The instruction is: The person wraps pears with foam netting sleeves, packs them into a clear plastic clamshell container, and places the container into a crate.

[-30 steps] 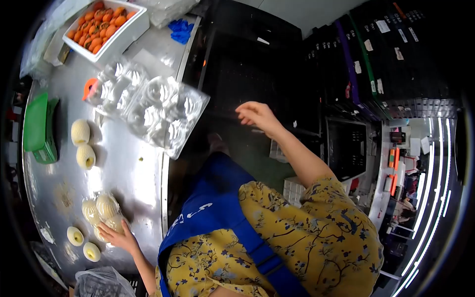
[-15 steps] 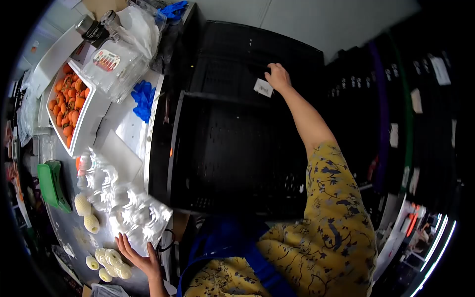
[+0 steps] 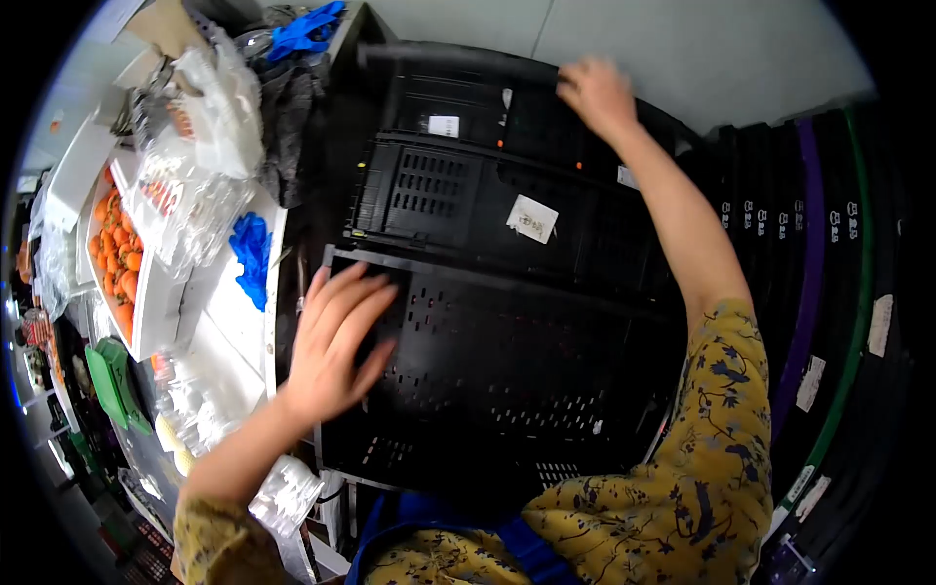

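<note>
A large black crate (image 3: 507, 341) with slotted walls lies in front of me. Over its left edge is my left hand (image 3: 341, 341), fingers spread, with nothing in it. Behind this crate are more black crate panels (image 3: 429, 190), bearing a torn white label (image 3: 532, 218) and smaller stickers. My right hand (image 3: 597, 93) reaches to the far top edge of those panels. Its fingers are bent but smeared by motion, so whether they grip the edge cannot be made out.
At left, a metal table (image 3: 229, 341) holds a white box of orange fruit (image 3: 117, 253), blue gloves (image 3: 252, 258), plastic bags (image 3: 200, 146), a green container (image 3: 115, 385) and clear trays (image 3: 288, 492). Stacked black crates (image 3: 760, 224) stand at right, beside purple and green ones.
My view has turned towards the black crates. My left hand has moved from the table, past the clear trays, to the near crate. My right hand has reached farther forward to the back edge.
</note>
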Demonstrator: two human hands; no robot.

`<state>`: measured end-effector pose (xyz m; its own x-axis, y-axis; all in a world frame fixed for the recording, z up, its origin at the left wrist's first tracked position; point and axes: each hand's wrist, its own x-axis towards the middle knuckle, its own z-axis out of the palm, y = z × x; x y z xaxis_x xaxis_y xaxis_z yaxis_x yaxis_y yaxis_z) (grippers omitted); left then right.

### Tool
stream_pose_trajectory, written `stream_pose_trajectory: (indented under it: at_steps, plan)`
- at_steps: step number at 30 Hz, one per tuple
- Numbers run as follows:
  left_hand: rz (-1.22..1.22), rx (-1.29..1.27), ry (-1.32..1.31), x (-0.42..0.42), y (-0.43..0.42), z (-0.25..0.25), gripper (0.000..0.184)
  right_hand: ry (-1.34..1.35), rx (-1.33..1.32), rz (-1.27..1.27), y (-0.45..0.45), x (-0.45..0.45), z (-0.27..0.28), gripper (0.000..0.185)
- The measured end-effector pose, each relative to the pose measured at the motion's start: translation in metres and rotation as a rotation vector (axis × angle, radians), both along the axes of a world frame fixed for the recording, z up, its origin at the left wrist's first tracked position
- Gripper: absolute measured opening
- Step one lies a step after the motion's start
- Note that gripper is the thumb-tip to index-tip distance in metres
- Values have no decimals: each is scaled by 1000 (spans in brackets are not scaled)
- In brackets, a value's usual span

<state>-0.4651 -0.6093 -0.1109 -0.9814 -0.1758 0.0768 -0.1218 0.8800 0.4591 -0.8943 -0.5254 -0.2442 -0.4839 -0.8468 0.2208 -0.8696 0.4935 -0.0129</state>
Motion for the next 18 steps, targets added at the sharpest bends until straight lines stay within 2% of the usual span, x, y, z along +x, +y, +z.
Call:
stream_pose_trajectory:
  at_steps: [1,2,4,6,8,11,12,14,15,16,18]
  plan:
    - [-53,17,20,-32,-7,-22,55,192,-29,-79,-3,-11,25,30]
    - [-105,27,43,-65,-13,-49,55,216,-59,-147,-8,-32,32,27]
    - [-187,5,8,-130,-26,-107,57,64,-65,-211,-20,-51,42,36]
    - [-152,-98,-20,-187,-33,-160,59,-5,-97,-246,-31,-53,54,44]
    - [-12,-218,-89,-224,-30,-203,60,38,-122,-154,-28,-66,45,46]
    - [43,-183,-586,-254,-14,-175,65,55,-93,-95,-32,-74,49,45]
    - [88,-251,-506,-258,-10,-174,68,1,-46,-101,-32,-69,57,45]
    - [66,-161,-571,-276,-24,-156,64,-90,49,-109,-28,-64,71,46]
    - [52,9,-592,-282,-34,-144,60,-64,12,-74,-26,-70,67,45]
    - [-13,111,-621,-283,-40,-128,55,-102,23,-67,-26,-68,68,44]
    - [-352,117,-492,-266,-41,-108,51,-164,38,-53,-26,-67,75,44]
